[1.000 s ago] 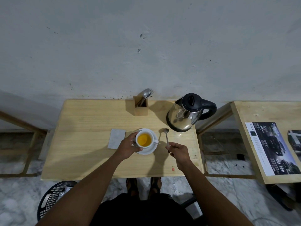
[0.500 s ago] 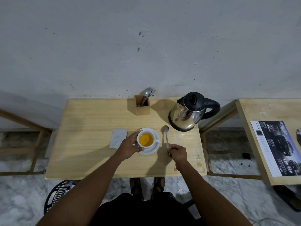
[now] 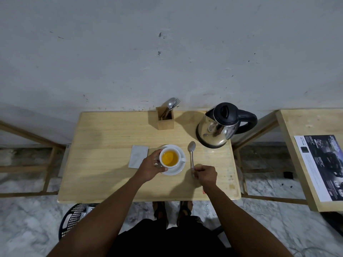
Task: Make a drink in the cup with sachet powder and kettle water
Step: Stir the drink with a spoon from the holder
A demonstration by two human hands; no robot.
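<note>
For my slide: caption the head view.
Left hand steadies cup of orange drink; right hand holds spoon beside saucer.

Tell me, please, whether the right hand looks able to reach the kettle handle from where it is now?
Probably yes. The right hand grips the spoon, so it must set that down first; bare table lies between it and the kettle, whose handle faces right, unobstructed.

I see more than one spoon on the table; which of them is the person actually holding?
The spoon lying flat to the right of the cup and saucer, its handle gripped by the right hand. The other spoon stands untouched in the wooden holder by the wall.
</note>
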